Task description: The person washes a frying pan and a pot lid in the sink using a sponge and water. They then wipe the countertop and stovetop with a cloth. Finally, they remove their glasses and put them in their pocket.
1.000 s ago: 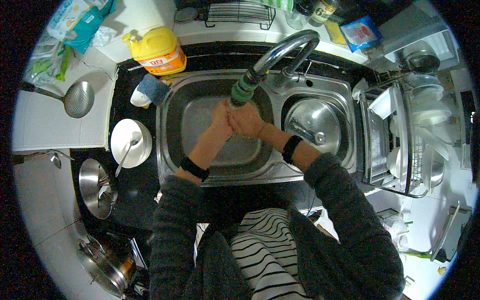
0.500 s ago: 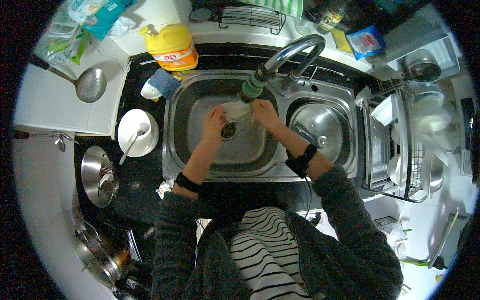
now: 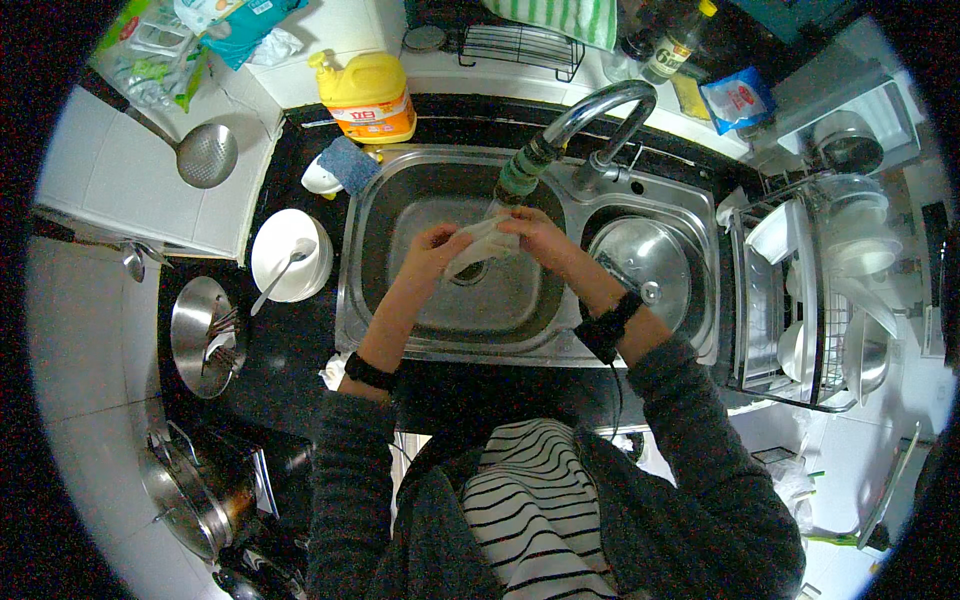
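Observation:
Over the left basin of the steel sink (image 3: 355,300), my two hands grip a pale, whitish, thin-looking item (image 3: 484,248) whose kind I cannot make out. My left hand (image 3: 434,250) pinches its left side. At its right upper edge are the closed fingers of my right hand (image 3: 532,234). Directly above hangs the green-ended spout of the chrome faucet (image 3: 522,170), with what looks like water falling onto the item. The drain (image 3: 468,272) lies beneath, partly hidden by the item.
Left of the sink stand a yellow detergent jug (image 3: 368,98), a blue-grey sponge (image 3: 347,165), white bowls (image 3: 290,256) with a spoon, and a steel bowl (image 3: 190,335) holding utensils. A round steel lid (image 3: 640,260) lies in the right basin. The dish rack (image 3: 740,300) is at right.
The pale item has come lower and nearer to me, tilting more into view, and both hands have moved with it. The whole view has shifted slightly.

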`<act>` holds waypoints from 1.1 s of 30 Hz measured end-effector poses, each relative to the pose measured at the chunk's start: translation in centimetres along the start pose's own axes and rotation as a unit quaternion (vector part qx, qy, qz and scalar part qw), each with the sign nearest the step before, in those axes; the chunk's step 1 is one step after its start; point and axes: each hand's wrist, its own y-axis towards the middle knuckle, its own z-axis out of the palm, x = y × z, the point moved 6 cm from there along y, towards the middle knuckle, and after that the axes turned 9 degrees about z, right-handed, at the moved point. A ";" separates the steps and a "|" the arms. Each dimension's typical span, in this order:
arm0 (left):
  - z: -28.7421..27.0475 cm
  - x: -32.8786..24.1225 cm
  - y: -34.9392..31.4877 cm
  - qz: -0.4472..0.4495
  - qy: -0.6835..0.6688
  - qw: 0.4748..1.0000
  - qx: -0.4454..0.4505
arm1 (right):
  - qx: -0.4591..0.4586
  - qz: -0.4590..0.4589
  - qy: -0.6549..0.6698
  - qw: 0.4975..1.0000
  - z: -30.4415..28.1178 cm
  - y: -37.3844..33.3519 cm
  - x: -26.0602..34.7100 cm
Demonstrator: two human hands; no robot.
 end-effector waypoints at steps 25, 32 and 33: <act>3.3 4.5 0.3 -0.045 -0.250 0.966 -0.056 | -0.242 -0.110 -0.315 0.911 -0.4 0.3 1.2; 3.2 3.0 0.9 0.050 -0.134 0.988 -0.051 | -0.151 -0.009 -0.115 0.982 -1.0 1.0 -0.5; 2.7 2.5 0.6 0.057 -0.044 0.996 -0.054 | -0.152 -0.014 -0.063 0.986 -1.3 1.1 -1.0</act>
